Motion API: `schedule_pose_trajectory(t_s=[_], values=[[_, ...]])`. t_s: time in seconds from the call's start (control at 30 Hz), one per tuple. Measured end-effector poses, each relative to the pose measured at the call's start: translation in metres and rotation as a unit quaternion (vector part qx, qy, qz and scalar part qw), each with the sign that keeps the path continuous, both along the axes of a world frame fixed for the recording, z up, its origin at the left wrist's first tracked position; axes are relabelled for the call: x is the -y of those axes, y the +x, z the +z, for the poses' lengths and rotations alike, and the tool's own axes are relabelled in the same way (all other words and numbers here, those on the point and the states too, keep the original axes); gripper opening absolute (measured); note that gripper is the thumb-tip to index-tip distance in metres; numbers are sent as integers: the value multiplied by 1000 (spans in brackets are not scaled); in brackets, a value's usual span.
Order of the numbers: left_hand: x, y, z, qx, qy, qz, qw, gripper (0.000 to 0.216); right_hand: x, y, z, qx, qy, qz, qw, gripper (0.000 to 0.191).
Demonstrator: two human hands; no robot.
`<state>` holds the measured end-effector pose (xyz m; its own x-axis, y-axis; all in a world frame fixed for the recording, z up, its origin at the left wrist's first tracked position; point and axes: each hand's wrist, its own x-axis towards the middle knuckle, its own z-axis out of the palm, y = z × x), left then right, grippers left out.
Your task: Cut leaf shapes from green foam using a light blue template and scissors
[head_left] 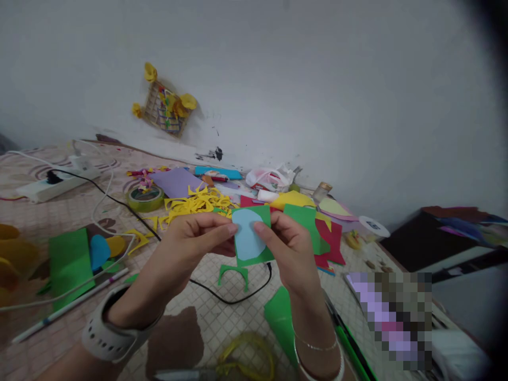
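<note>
While both my hands pinch it, the green paper square (254, 256) with a pale blue cut-out (246, 234) hangs above the floor | left hand (198, 233) grip closed at its 9 o'clock edge, right hand (288, 246) at 3 | step: likely aligning the blue piece; next calls for steady pressing | yellow scraps (198, 203) at 11 o'clock.

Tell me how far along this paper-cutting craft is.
Done: a light blue shape is cut out, and yellow scraps and a green offcut lie on the floor. In hand: the left hand and right hand pinch the blue shape against a green square. Left: whether it is stuck down cannot be told; uncut green sheet lies nearby.
</note>
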<state>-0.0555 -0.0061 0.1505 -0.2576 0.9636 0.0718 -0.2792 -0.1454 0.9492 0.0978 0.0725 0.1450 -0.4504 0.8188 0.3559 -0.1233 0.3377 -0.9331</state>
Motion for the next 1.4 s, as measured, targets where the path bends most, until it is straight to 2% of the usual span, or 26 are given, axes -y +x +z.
schedule_pose_trajectory(t_s=[0.83,1.07,1.4], values=[[9,1,-1,-7,37,-44,998,12,6,7,5,-22,-46,24,998,21],[11,5,2,-19,23,-40,999,4,3,7,4,-52,-44,23,997,15],[13,9,10,-60,-2,-44,997,13,3,10,1,-37,-14,9,999,19]])
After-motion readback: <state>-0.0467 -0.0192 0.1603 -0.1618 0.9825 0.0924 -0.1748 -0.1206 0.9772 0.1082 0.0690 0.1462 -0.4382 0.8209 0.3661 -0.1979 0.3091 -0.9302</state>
